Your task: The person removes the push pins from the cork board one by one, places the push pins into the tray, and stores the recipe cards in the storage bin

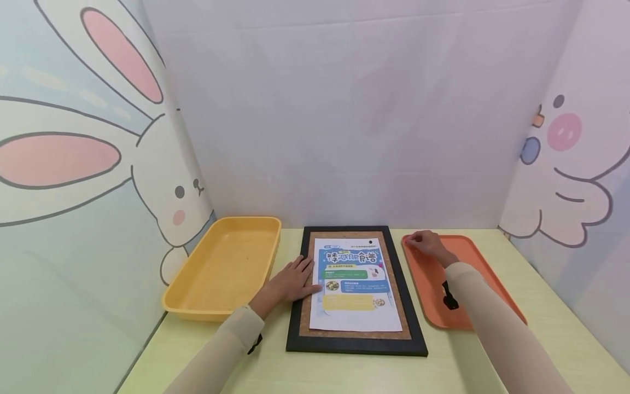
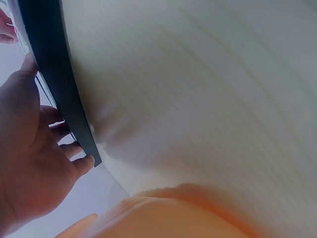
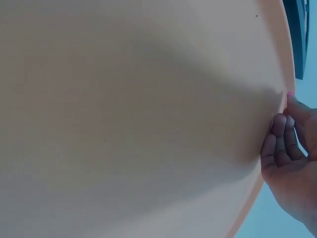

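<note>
A sheet of printed paper point(image 1: 361, 323) lies on a cork board with a black frame point(image 1: 356, 346). A black dot is at its top right and a pink dot on its right edge. My left hand point(image 1: 293, 280) rests across the board's left side, thumb over the paper's edge; in the left wrist view its fingers point(image 2: 85, 163) lie along the frame. My right hand point(image 1: 427, 244) is at the far left corner of the orange tray point(image 1: 435, 312). There its thumb and fingertips pinch a small pink push pin point(image 3: 290, 93), mostly hidden, right at the rim.
To the left of the board stands a yellow tray point(image 1: 231, 262) with raised walls. Dark straps point(image 1: 449, 298) hang from my wrists. Behind the pale table point(image 1: 266, 372) rises a plain wall, with cartoon-printed panels at both sides.
</note>
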`<state>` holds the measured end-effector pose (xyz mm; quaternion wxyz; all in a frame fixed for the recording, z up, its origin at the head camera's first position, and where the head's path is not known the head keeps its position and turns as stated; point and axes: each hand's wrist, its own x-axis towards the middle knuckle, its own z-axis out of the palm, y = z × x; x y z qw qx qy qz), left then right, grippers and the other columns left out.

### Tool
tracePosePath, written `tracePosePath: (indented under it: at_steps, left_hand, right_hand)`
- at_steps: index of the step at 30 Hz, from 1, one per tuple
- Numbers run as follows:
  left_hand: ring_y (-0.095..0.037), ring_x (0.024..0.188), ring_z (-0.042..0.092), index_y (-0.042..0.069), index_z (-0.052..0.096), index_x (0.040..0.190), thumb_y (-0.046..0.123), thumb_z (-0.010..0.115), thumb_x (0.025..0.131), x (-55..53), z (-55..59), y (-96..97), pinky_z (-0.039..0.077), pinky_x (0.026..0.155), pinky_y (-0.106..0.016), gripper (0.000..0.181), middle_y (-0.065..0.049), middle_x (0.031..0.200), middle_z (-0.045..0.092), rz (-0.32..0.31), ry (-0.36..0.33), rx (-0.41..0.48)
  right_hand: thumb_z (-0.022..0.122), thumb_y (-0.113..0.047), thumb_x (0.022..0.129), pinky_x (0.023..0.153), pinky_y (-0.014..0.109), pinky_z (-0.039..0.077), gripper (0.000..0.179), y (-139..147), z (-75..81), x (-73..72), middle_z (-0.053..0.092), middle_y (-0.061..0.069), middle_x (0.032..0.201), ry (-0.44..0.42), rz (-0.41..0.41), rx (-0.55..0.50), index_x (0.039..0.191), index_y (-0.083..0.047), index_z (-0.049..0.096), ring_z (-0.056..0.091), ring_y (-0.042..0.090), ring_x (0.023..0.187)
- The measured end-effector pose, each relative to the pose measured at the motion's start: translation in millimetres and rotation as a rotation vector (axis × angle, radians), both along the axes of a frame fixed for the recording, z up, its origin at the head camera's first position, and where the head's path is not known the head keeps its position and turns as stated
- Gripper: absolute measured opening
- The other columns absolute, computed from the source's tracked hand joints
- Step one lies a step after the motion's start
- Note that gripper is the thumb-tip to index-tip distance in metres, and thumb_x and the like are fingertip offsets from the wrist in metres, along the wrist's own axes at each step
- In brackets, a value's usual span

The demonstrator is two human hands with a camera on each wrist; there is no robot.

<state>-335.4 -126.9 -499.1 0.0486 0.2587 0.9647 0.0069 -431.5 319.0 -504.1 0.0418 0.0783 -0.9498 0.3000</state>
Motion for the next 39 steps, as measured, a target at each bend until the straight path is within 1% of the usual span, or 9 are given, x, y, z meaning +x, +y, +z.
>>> tracePosePath:
  at_steps: [7,13,20,24,27,33,39]
  left_hand:
    - [-0.035,0.157,0.022,0.008,0.029,0.164,0.075,0.039,0.1,-0.4,-0.6,-0.3,0.026,0.124,-0.051,0.093,-0.01,0.171,0.027,-0.009,0.008,-0.003]
    - [-0.035,0.157,0.022,0.008,0.03,0.164,0.075,0.04,0.1,0.3,-0.7,-0.9,0.027,0.124,-0.051,0.094,-0.01,0.17,0.028,-0.001,0.004,-0.002]
    - [-0.036,0.157,0.021,0.007,0.03,0.164,0.074,0.04,0.1,2.6,1.6,-0.3,0.027,0.124,-0.051,0.093,-0.011,0.17,0.027,-0.001,-0.004,0.004]
    - [-0.036,0.157,0.021,0.007,0.03,0.164,0.073,0.041,0.1,3.6,3.1,0.6,0.027,0.124,-0.052,0.093,-0.011,0.17,0.027,-0.002,-0.009,0.015]
    - [-0.036,0.158,0.02,0.007,0.03,0.164,0.073,0.041,0.1,4.2,2.7,0.7,0.026,0.124,-0.052,0.093,-0.011,0.171,0.027,-0.001,-0.01,0.013]
    - [-0.035,0.158,0.02,0.007,0.029,0.164,0.074,0.04,0.1,3.0,0.5,0.3,0.026,0.124,-0.051,0.093,-0.01,0.171,0.025,-0.001,-0.002,-0.001]
    - [-0.035,0.158,0.019,0.008,0.028,0.165,0.073,0.04,0.1,1.2,-0.7,0.8,0.025,0.125,-0.051,0.093,-0.01,0.172,0.024,0.003,-0.007,0.005]
  right_hand:
    - [0.067,-0.015,0.102,0.095,0.056,0.054,0.026,3.9,-3.2,-1.9,0.069,0.028,0.11,-0.011,-0.007,-0.022,0.11,0.009,0.071,0.063,0.043,0.101]
    - [0.067,-0.016,0.102,0.095,0.058,0.053,0.029,5.6,-5.6,-0.9,0.068,0.03,0.112,-0.017,0.004,-0.032,0.113,0.011,0.07,0.063,0.046,0.104]
    - [0.066,-0.017,0.103,0.096,0.058,0.052,0.035,9.8,-14.2,-2.6,0.065,0.033,0.118,-0.043,-0.019,-0.057,0.12,0.013,0.066,0.061,0.046,0.105]
    - [0.067,-0.02,0.103,0.096,0.058,0.052,0.036,11.9,-17.8,-3.4,0.066,0.032,0.118,-0.021,-0.025,-0.059,0.119,0.012,0.068,0.061,0.045,0.105]
    - [0.069,-0.019,0.102,0.096,0.059,0.052,0.034,11.2,-19.5,-1.8,0.067,0.031,0.116,0.003,-0.018,-0.076,0.117,0.012,0.069,0.062,0.047,0.105]
    - [0.069,-0.018,0.102,0.097,0.059,0.052,0.032,11.1,-23.7,0.0,0.068,0.031,0.117,0.025,0.001,-0.111,0.117,0.01,0.071,0.062,0.046,0.106]
    - [0.069,-0.017,0.102,0.096,0.059,0.053,0.032,11.9,-22.7,2.3,0.068,0.031,0.119,0.032,0.0,-0.147,0.119,0.01,0.071,0.063,0.045,0.106]
